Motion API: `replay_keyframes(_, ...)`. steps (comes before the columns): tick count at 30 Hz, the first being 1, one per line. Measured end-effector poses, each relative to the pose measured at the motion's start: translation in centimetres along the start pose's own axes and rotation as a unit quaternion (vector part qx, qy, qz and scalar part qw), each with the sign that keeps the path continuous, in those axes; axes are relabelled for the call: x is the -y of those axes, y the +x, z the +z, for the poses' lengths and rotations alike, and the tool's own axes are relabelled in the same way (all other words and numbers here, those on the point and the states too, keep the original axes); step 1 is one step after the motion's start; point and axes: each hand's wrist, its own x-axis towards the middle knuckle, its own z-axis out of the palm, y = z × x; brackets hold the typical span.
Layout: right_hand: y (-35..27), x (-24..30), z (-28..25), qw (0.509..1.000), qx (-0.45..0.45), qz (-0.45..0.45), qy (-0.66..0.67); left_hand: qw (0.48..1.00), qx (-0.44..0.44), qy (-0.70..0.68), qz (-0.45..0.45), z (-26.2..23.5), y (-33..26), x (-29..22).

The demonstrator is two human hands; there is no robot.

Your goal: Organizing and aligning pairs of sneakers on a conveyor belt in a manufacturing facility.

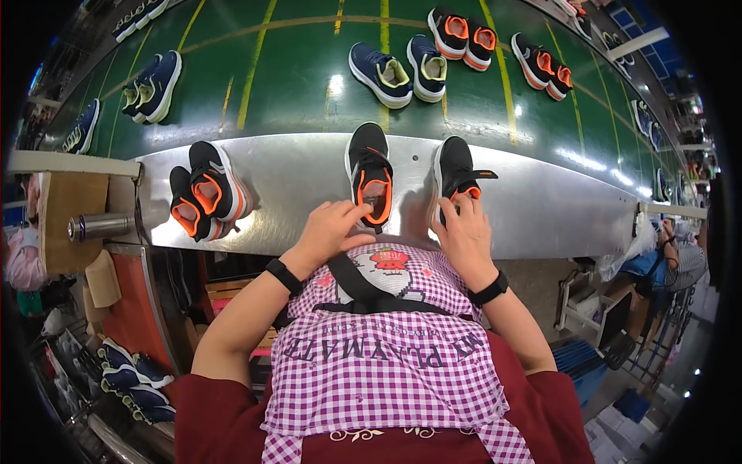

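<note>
Two black sneakers with orange linings rest toes away on the metal ledge in front of me. At the left sneaker [369,166], my left hand [328,232] holds the collar near the heel, fingertips at its left rim and thumb close behind the heel. My right hand [468,236] grips the right sneaker [454,164] at its opening, with the fingers bent over the orange lining. That shoe's strap [484,175] sticks out to the right, unfastened. Across the left sneaker, the strap lies over the instep. Both hands partly hide the heels.
The metal ledge [294,174] borders a green conveyor belt [286,93] with yellow lines. Another black and orange pair [205,189] stands at the ledge's left. On the belt are navy pairs [380,73] and more black-orange pairs [462,37]. A metal cylinder [100,226] juts out at left.
</note>
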Motion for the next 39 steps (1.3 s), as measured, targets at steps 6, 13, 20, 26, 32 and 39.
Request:
replay_keyframes(6, 2.7, 5.0, 0.7, 0.934, 0.029, -0.14, 0.328, 0.968, -0.246, -0.04, -0.035, 0.2, 2.8, 0.3)
replay_keyframes(13, 4.3, 8.2, 7.4, 0.965, 0.065, -0.127, 0.219, 0.987, -0.153, -0.036, 0.029, 1.0, 6.2, 1.8)
replay_keyframes(20, 4.6, 8.1, 8.4, 0.953, 0.131, -0.255, 0.095, 0.978, -0.073, 0.083, 0.174, -0.6, 7.0, 2.3)
replay_keyframes(26, 4.0, 7.7, 10.3, 0.954, 0.131, -0.224, 0.151, 0.975, -0.001, 0.134, 0.177, -0.6, 7.8, 1.6)
replay_keyframes(32, 4.9, 7.6, 9.2, 0.948, 0.114, -0.259, 0.146, 0.986, -0.123, -0.011, 0.115, -0.7, 6.6, 2.0)
replay_keyframes(39, 4.9, 6.6, 7.8, 0.937, 0.118, -0.185, 0.272, 0.858, -0.129, -0.332, -0.369, -5.0, 8.6, 1.0)
